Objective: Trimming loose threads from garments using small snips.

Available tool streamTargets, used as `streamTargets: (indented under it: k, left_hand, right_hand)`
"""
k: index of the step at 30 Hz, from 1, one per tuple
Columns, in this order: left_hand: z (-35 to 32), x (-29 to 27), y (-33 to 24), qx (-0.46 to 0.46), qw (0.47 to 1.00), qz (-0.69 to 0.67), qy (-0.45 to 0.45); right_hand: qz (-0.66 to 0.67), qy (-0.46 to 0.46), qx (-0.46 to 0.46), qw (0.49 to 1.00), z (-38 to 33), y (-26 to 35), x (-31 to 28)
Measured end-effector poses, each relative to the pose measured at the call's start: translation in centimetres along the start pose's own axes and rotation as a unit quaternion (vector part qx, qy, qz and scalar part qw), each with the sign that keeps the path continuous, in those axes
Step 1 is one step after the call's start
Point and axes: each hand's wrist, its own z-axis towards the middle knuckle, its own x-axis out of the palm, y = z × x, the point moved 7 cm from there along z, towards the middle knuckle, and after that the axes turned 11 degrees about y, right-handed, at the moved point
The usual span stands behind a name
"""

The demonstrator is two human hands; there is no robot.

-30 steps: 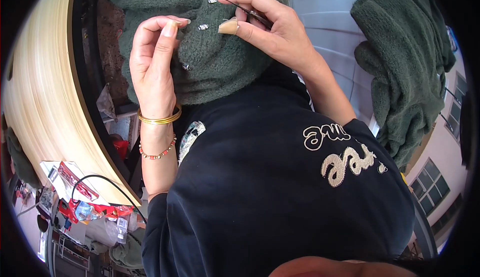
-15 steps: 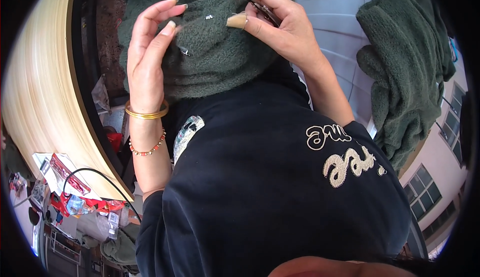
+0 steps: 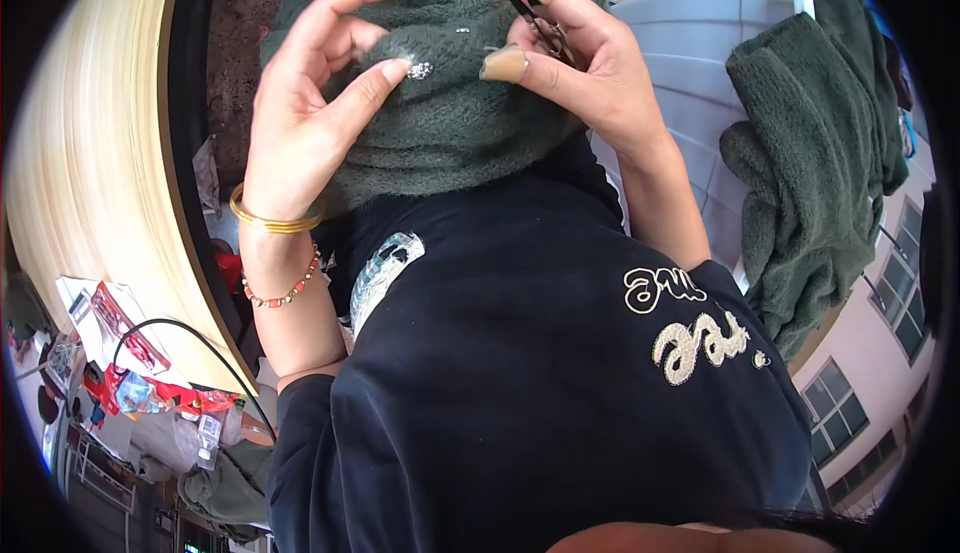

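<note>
A fuzzy dark green knit garment (image 3: 450, 138) lies bunched across my lap, with shiny silvery buttons on it. My left hand (image 3: 305, 118) pinches a fold of the knit; its thumb presses beside one sparkling button (image 3: 420, 71), while the index finger stretches out above. A second button (image 3: 462, 30) shows farther up the cloth. In my right hand (image 3: 605, 78) is a small pair of dark scissors (image 3: 548, 35), blades pointing up and slightly apart. A tan cover (image 3: 504, 65) wraps the right thumb, which is close to the knit. Part of the scissors' handles is hidden by the fingers.
To the left stands a pale wooden table (image 3: 90, 133) with a dark edge. A pale blue-grey bin (image 3: 680, 53) is at the right, with more green knitwear (image 3: 800, 153) over its rim. Plastic bags and packets (image 3: 150, 383) clutter the lower left, near a black cable (image 3: 190, 325).
My left hand has come down onto the knit and taken hold of a fold beside a button. The right hand has shifted slightly right and down, still with the scissors.
</note>
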Motion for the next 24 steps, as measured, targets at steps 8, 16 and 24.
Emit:
streamTargets:
  k: [8, 16, 24]
  left_hand:
    - [0.6, 0.0, -3.2, 0.081, 0.997, 0.0, -0.011]
    - [0.1, -0.2, -1.9, 0.058, 0.998, -0.031, -0.017]
    - [0.1, -0.2, -1.9, 0.075, 0.995, 0.054, -0.042]
  right_hand:
    - [0.056, 0.055, -0.017, 0.997, 1.3, 0.0, 0.8]
    - [0.04, 0.019, 0.002, 0.999, 0.7, -0.4, 0.1]
    - [0.055, -0.002, -0.003, 0.998, 0.5, -0.6, -0.1]
